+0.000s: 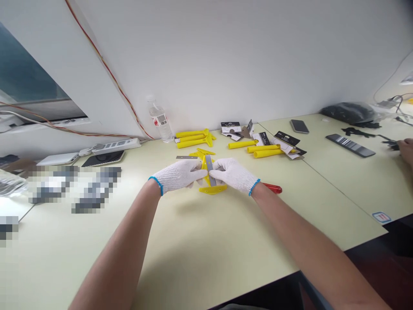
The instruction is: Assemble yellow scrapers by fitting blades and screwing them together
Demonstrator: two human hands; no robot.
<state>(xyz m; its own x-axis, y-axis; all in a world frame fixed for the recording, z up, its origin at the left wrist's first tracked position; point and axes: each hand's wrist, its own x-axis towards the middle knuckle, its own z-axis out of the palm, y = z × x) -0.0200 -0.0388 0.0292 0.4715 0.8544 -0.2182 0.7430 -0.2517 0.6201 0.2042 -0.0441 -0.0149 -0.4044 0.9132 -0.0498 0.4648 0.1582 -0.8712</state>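
Both my hands wear white knit gloves with blue cuffs. My left hand (179,174) and my right hand (234,174) meet over the middle of the pale table (193,241). Between them they pinch a yellow plastic scraper head (204,165) with a thin grey metal blade (209,165) against it. Another flat yellow scraper part (213,189) lies on the table right under my hands. A loose grey blade (186,157) lies just behind my left hand. A red-handled tool (273,188) lies by my right wrist.
Yellow handles (192,138) and more handles with black packaging cards (271,148) lie at the back. A water bottle (159,119) stands by the wall, with a power strip (116,145) and phone (103,158) to its left. Another person's hand (407,150) is at far right.
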